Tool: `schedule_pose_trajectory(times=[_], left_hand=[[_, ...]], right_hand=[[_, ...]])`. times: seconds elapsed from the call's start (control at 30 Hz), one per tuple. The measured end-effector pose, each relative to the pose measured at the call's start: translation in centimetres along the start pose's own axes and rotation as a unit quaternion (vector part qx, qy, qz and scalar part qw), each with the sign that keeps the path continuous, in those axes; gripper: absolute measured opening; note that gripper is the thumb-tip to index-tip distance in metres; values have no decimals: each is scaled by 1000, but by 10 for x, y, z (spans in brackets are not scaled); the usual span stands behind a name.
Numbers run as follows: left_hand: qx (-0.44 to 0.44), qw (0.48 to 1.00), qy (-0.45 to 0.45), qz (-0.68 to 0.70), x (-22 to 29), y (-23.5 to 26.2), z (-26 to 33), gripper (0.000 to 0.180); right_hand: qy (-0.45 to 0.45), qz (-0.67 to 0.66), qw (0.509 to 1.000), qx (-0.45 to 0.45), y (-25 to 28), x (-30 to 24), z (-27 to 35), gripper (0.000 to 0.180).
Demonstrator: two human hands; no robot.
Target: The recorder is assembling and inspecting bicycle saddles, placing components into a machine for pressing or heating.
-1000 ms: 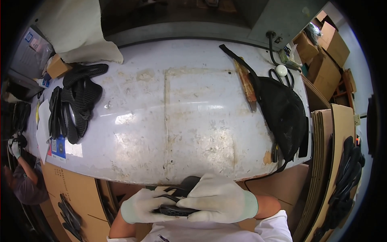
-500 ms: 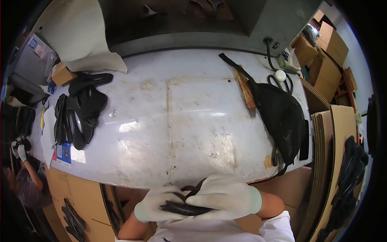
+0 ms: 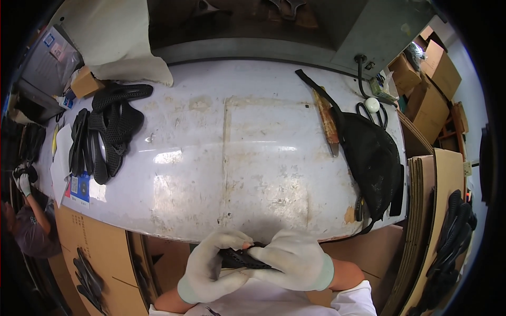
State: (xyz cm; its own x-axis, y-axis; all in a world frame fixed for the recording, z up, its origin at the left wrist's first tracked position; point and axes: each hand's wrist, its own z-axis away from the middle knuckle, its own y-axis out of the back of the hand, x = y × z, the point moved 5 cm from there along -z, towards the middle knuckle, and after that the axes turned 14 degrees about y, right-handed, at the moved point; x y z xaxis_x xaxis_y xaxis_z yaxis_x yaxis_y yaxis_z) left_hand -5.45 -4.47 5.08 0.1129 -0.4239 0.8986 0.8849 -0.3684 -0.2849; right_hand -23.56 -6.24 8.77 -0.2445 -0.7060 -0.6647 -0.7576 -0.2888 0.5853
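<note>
Both my hands wear white gloves and meet just below the near edge of the worn white table [image 3: 237, 158]. My left hand [image 3: 211, 266] and my right hand [image 3: 292, 260] are closed around the same black perforated insole [image 3: 243, 258], which lies flat between them and is mostly covered by my fingers. A pile of similar black perforated insoles [image 3: 103, 131] lies at the table's left end, well away from my hands.
A black mesh bag [image 3: 371, 158], a rusty flat tool [image 3: 327, 121] and scissors [image 3: 369, 110] lie at the table's right. Cardboard boxes stand below left and at right. More black insoles [image 3: 453, 237] hang at far right. Another person's gloved hand [image 3: 23, 181] works at far left.
My hands have stayed together on the insole near my body, shifting their grip slightly. The view has tilted so the table sits a little lower.
</note>
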Motion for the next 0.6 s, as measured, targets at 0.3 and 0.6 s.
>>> schedule_pose_trajectory(times=[0.3, 0.6], left_hand=[[-144, 972, 25, -185, 2, 24, -6, 84], [-162, 958, 123, -203, 26, -3, -12, 61]], right_hand=[[-61, -277, 951, 125, 11, 32, 15, 27], [104, -204, 969, 95, 26, 49, 8, 38]])
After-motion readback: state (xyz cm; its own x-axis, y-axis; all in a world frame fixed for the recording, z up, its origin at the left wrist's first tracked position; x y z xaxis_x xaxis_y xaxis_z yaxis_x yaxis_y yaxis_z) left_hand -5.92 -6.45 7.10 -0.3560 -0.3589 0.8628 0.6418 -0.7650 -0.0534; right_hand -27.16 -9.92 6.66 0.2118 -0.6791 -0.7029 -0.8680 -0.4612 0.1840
